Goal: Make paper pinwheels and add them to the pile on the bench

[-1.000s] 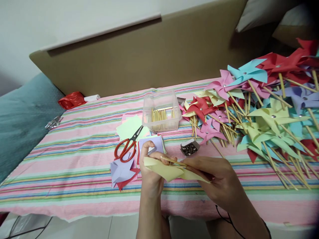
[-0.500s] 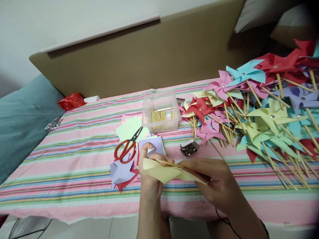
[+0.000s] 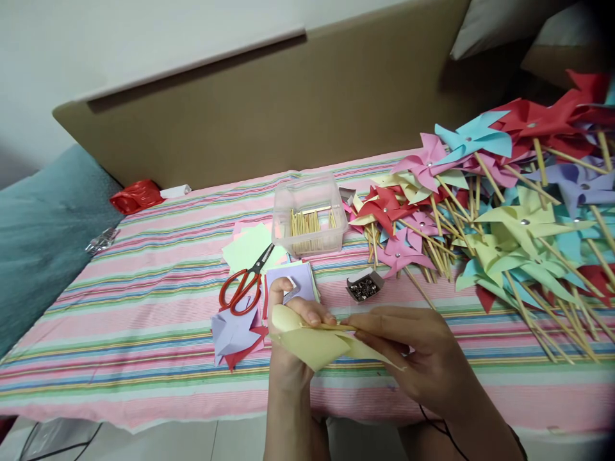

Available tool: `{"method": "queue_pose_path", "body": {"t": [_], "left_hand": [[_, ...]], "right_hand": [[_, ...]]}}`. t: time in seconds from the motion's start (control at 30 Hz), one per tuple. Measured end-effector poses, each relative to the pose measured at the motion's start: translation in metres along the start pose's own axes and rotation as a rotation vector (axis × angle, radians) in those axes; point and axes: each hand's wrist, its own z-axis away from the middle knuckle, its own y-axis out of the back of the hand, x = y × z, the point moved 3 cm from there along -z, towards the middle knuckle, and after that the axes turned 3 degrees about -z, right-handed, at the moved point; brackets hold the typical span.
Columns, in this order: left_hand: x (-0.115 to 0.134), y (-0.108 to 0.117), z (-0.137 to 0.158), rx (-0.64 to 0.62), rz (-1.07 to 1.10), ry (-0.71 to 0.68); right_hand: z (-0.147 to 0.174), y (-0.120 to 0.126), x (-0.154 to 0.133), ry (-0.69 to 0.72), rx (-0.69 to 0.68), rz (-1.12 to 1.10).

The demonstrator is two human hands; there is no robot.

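**Two-handed hold on a pale pinwheel**

You are holding a pale yellow folded-paper pinwheel (image 3: 317, 349) nearly edge-on, above a pink, multicoloured striped cloth (image 3: 158, 307). Your left hand (image 3: 303, 309) is bracing one side, its fingers curling closed over the paper and a slim tan wooden stick (image 3: 343, 328), with one finger rising free. Your right hand (image 3: 423, 346) is gripping the opposite end, thumb and fingers drawn together with little gap. This two-sided hold is probably keeping stick and paper pressed together. A small open cardboard box of dark metal fasteners (image 3: 378, 280) is sitting just beyond your hands, seemingly for easy reach. The pinwheel's paper is looking smooth and plain, its blades bowing and one tapering to a point beneath your right hand; its centre is not showing clearly.
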Motion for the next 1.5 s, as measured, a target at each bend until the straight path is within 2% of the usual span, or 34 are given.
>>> {"method": "queue_pose_path", "body": {"t": [0.17,0.33,0.43,0.63,0.8,0.9,1.03,1.3,1.5], "left_hand": [[0.000,-0.005,-0.001,0.076,0.030,-0.061],[-0.004,-0.001,-0.002,0.083,0.053,-0.063],[-0.007,0.001,-0.004,0.094,0.034,-0.048],[-0.010,0.008,-0.010,0.313,-0.062,0.021],[-0.008,0.012,-0.014,0.309,-0.050,0.070],[-0.010,0.011,-0.013,0.296,-0.155,0.077],[-0.012,0.011,-0.013,0.371,-0.289,0.085],[-0.009,0.011,-0.013,0.418,-0.387,0.088],[-0.009,0.014,-0.013,0.389,-0.436,0.092]], "right_hand": [[0.000,-0.001,-0.002,0.029,0.021,0.048],[-0.001,-0.004,-0.001,0.057,0.053,0.050],[-0.002,-0.006,0.000,0.091,0.109,0.078],[-0.004,0.000,0.008,0.101,0.302,0.216],[0.001,0.009,0.020,0.081,0.381,0.361],[0.005,0.011,0.027,0.080,0.366,0.430],[0.006,0.012,0.034,0.048,0.330,0.462],[0.004,0.008,0.035,0.016,0.282,0.468],[0.005,0.006,0.038,-0.036,0.265,0.435]]}}
